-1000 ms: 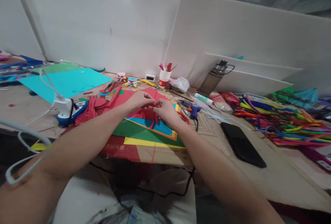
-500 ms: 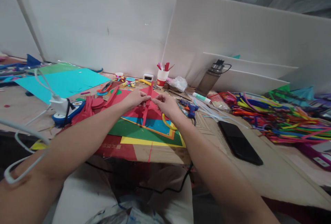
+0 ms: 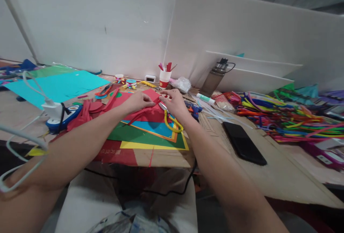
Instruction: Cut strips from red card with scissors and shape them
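A narrow red paper strip (image 3: 142,113) runs slantwise between my hands, its loose end pointing down to the left. The fingertips of my left hand (image 3: 138,102) are pinched on the strip. Close by on the other side, my right hand (image 3: 174,102) is closed with thumb and fingers at the strip's upper end; its fingertips partly hide it. Below my right hand are scissors with yellow handles (image 3: 177,128), apparently lying on the papers. Under both hands lies red paper (image 3: 150,118) on top of blue, orange-edged, green (image 3: 134,136) and yellow sheets.
Red strips (image 3: 86,113) and a blue power strip (image 3: 64,118) with cables stand left. Behind are a paper cup (image 3: 164,79) of pens and a bottle (image 3: 215,79). Rightward lie a glue gun (image 3: 195,110), a black phone (image 3: 243,142) and many pipe cleaners (image 3: 290,118).
The red strip has tipped from upright between my hands to a slant toward the lower left. More of the yellow scissors handles shows. The whole view has shifted slightly.
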Demonstrator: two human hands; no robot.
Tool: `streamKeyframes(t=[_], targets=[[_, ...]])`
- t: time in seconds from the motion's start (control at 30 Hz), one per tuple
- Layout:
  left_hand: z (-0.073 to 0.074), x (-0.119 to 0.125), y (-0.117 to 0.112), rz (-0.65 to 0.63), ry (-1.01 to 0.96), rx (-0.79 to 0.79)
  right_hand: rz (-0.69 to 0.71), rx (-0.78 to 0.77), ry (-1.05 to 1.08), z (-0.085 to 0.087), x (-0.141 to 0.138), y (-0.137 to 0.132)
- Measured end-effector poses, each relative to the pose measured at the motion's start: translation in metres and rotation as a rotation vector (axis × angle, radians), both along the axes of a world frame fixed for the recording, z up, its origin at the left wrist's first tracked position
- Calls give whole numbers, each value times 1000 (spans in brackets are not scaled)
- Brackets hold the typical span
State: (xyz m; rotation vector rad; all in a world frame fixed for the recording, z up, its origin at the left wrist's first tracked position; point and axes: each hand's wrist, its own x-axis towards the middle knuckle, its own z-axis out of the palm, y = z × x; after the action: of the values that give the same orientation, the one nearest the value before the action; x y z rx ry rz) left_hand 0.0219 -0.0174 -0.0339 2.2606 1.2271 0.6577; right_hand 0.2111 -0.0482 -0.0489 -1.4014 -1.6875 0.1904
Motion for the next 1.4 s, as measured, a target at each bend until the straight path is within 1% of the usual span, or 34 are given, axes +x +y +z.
streamKeyframes(t=[0.07,0.17,0.27,0.37,0.43,0.5,0.6,0.63,0.7,0.77,0.8,0.83,0.87,0.93,1.0,1.07,1.13,1.2,1.3,1.4], targets=[[0,0,-1,-22,34,3,-7,-32,-74,1,0,0],[-1,0,0,-48,20,-2,-32,-73,-121,2,1,-1],[0,-2,3,-56,5,-7,-58,-82,-130,3,4,1],[5,-7,7,-50,-5,-7,-54,-95,-96,3,9,2],[10,-13,11,-16,-47,2,-29,-133,-9,3,11,2],[15,-21,15,18,-130,-14,9,-189,133,2,13,1],[19,-31,23,85,-284,-82,55,-269,370,1,13,0],[20,-33,26,127,-372,-108,63,-291,448,1,13,0],[20,-33,30,220,-634,-198,65,-318,615,1,12,-1],[17,-28,31,293,-929,-354,78,-320,787,3,10,-2],[15,-24,30,314,-1022,-447,93,-312,867,4,9,-3],[13,-19,28,338,-1070,-531,110,-302,937,6,7,-4],[10,-13,25,325,-1090,-607,127,-293,993,7,6,-4],[5,-2,16,235,-1036,-738,149,-279,1058,8,2,-6],[0,8,7,94,-969,-786,172,-278,1061,8,-2,-8],[-3,14,-1,13,-944,-814,214,-293,1012,6,-7,-10],[-5,17,-5,-56,-964,-808,261,-313,939,2,-12,-11],[-6,18,-7,-80,-995,-767,296,-319,870,-2,-17,-13],[-6,17,-7,-60,-1040,-693,314,-312,787,-4,-21,-14],[-6,16,-5,-18,-1078,-648,246,-289,639,4,-15,-16]])
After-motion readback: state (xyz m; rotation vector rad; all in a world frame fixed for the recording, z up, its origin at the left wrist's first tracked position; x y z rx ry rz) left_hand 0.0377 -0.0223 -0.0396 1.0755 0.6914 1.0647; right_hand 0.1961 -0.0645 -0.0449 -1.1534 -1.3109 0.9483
